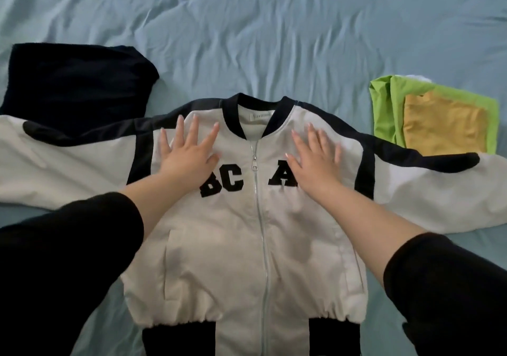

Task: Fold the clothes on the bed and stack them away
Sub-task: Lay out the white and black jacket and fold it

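A white zip-up jacket [247, 246] with black collar, shoulder stripes, hem and black letters lies face up on the bed, zipped, both sleeves spread out sideways. My left hand [189, 152] presses flat on its left chest, fingers apart, just above the letters "BC". On the right chest, beside the letter "A", my right hand [315, 158] lies flat with spread fingers. Neither hand grips any cloth.
A dark navy garment [79, 81] lies at the back left, touching the jacket's left sleeve. A folded stack, a yellow garment [444, 125] on a green one [384, 109], sits at the right. Wrinkled light blue sheet [260, 40] covers the bed beyond.
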Motion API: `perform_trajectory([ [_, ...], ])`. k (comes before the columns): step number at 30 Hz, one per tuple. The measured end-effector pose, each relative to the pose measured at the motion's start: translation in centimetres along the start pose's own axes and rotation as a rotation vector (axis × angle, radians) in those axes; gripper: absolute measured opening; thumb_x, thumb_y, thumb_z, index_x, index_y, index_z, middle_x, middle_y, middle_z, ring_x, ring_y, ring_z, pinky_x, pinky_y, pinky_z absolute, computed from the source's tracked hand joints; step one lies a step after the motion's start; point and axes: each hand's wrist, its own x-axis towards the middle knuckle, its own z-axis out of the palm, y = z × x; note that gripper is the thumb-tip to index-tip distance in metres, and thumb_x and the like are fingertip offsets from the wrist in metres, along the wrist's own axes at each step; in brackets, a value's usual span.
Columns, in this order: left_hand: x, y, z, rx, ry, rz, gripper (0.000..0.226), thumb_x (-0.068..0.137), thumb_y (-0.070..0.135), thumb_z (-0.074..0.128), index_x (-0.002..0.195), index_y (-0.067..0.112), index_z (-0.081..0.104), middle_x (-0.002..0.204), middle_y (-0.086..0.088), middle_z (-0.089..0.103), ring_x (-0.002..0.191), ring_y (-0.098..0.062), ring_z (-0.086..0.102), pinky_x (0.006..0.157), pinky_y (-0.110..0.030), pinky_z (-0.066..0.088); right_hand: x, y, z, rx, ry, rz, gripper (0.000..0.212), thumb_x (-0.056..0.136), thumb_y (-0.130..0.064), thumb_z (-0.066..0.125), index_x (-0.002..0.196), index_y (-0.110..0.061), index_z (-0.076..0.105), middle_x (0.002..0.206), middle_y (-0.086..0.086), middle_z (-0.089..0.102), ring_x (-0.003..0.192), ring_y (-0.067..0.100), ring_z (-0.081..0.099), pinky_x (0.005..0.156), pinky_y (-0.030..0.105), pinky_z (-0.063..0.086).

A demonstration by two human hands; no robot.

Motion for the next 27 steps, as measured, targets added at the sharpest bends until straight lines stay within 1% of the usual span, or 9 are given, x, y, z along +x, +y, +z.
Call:
perform_trajectory([
  [3, 4.0, -0.4, 0.1, 0.034, -0.034, 0.098, 0.059, 0.094, 0.063, 0.014, 0.145, 0.051, -0.013, 0.16, 0.002, -0.021, 0.144, -0.028, -0.026, 0.11, -0.059, -0.019, 3.8, 1.3, 0.3, -0.117, -0.091, -0.049, 0.058, 0.094, -0.063, 0.015, 0.147, -0.049, -0.006, 0.158, -0.011, -0.022, 0.145, 0.019, -0.024, 0.108, 0.062, -0.016],
  [6, 6.2, -0.3, 1.5, 0.036, -0.146, 0.157, 0.065, 0.086, 0.075, 0.011, 0.14, 0.057, -0.02, 0.159, 0.003, -0.022, 0.144, -0.032, -0.025, 0.11, -0.063, -0.016, 4.8, 5.0, 1.6, -0.117, -0.3, 0.084, 0.064, 0.089, -0.072, 0.013, 0.143, -0.053, -0.015, 0.156, -0.013, -0.027, 0.144, 0.021, -0.025, 0.106, 0.07, -0.01],
  [12, 10.7, 0.3, 1.7, 0.016, -0.176, 0.195, 0.069, 0.078, 0.083, 0.011, 0.13, 0.064, -0.029, 0.157, 0.001, -0.028, 0.141, -0.036, -0.028, 0.108, -0.067, -0.013, 6.7, 6.3, 1.6, -0.079, -0.289, 0.175, 0.067, 0.089, -0.071, 0.016, 0.146, -0.049, -0.011, 0.158, -0.011, -0.023, 0.146, 0.022, -0.02, 0.106, 0.07, -0.006],
  [15, 10.4, -0.2, 1.0, -0.063, -0.094, 0.214, 0.061, 0.089, 0.072, 0.019, 0.139, 0.061, -0.014, 0.161, 0.003, -0.016, 0.147, -0.033, -0.015, 0.113, -0.062, -0.005, 6.2, 5.7, 0.2, -0.037, -0.086, 0.124, 0.054, 0.096, -0.056, 0.027, 0.147, -0.039, 0.022, 0.159, -0.003, 0.014, 0.145, 0.027, 0.015, 0.108, 0.06, 0.017],
  [18, 9.6, -1.9, -0.3, -0.158, 0.208, 0.088, 0.053, 0.098, 0.047, 0.034, 0.147, 0.045, 0.015, 0.157, -0.006, 0.021, 0.138, -0.036, 0.029, 0.109, -0.055, 0.026, 6.7, 6.0, -2.0, 0.294, 0.276, 0.115, 0.039, 0.098, -0.038, 0.039, 0.135, -0.027, 0.044, 0.115, 0.003, 0.054, 0.106, 0.028, 0.055, 0.085, 0.042, 0.044],
  [20, 10.0, -3.2, -1.2, -0.249, 0.241, -0.08, 0.047, 0.098, 0.035, 0.043, 0.143, 0.029, 0.032, 0.142, -0.011, 0.039, 0.117, -0.04, 0.048, 0.09, -0.05, 0.042, 8.1, 6.3, -2.9, 0.369, 0.222, 0.211, 0.043, 0.097, -0.037, 0.045, 0.138, -0.031, 0.039, 0.101, -0.003, 0.054, 0.092, 0.023, 0.055, 0.078, 0.038, 0.045],
  [22, 10.8, -3.8, -1.8, -0.296, 0.152, -0.149, 0.035, 0.096, 0.028, 0.048, 0.13, 0.02, 0.048, 0.128, -0.014, 0.049, 0.105, -0.041, 0.054, 0.078, -0.044, 0.042, 9.8, 6.2, -3.1, 0.316, 0.047, 0.244, 0.033, 0.093, -0.033, 0.051, 0.126, -0.027, 0.053, 0.102, -0.001, 0.061, 0.09, 0.024, 0.056, 0.075, 0.035, 0.045],
  [25, 12.5, -3.6, -3.5, -0.411, 0.233, -0.144, 0.022, 0.094, 0.021, 0.051, 0.113, 0.014, 0.061, 0.116, -0.015, 0.059, 0.104, -0.037, 0.054, 0.079, -0.039, 0.039, 12.5, 5.6, -4.1, 0.589, 0.186, 0.359, 0.003, 0.089, -0.021, 0.057, 0.087, -0.021, 0.059, 0.082, 0.008, 0.062, 0.067, 0.023, 0.059, 0.065, 0.031, 0.046],
  [27, 13.7, -3.3, -4.6, -0.457, 0.331, -0.161, 0.022, 0.094, 0.02, 0.051, 0.112, 0.012, 0.06, 0.117, -0.016, 0.059, 0.106, -0.037, 0.054, 0.08, -0.037, 0.038, 14.0, 5.5, -5.3, 0.839, 0.313, 0.461, 0.009, 0.089, -0.016, 0.053, 0.084, -0.023, 0.052, 0.085, 0.012, 0.065, 0.064, 0.019, 0.065, 0.065, 0.03, 0.054],
])
